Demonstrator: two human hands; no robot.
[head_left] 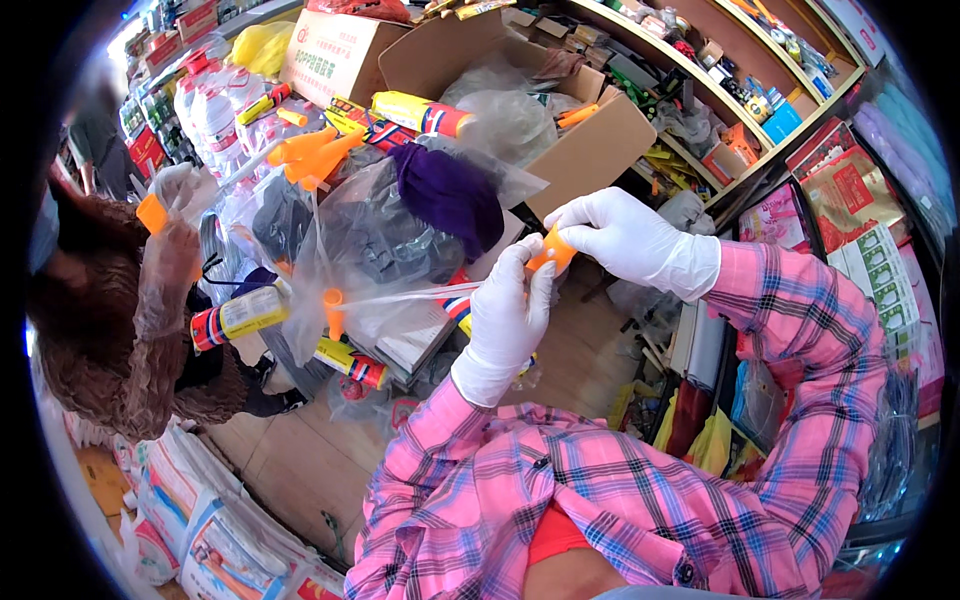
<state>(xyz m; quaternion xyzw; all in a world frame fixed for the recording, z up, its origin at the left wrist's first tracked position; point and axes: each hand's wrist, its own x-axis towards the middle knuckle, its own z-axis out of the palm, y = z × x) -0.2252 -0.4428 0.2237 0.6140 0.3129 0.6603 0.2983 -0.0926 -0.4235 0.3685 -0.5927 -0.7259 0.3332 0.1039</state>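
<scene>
Both my hands wear white gloves and meet at the centre over the floor. A small orange plastic piece [553, 255] is pinched between the fingertips of my left hand [505, 318] and my right hand [632, 245]. My fingers cover part of it, so its exact kind is hidden. A twisted strand of clear plastic [420, 295] runs from my left hand to a crumpled clear bag [318, 270]. Beside that bag are an orange nozzle-like piece [333, 310] and a yellow, red and blue tube [240, 315].
A person in a brown fluffy coat [100, 330] stands at the left. Ahead, a pile holds a purple cloth [450, 195], orange plastic pieces [315, 155] and an open cardboard box [590, 150]. Filled shelves [725, 185] line the right. White packages [240, 540] lie lower left.
</scene>
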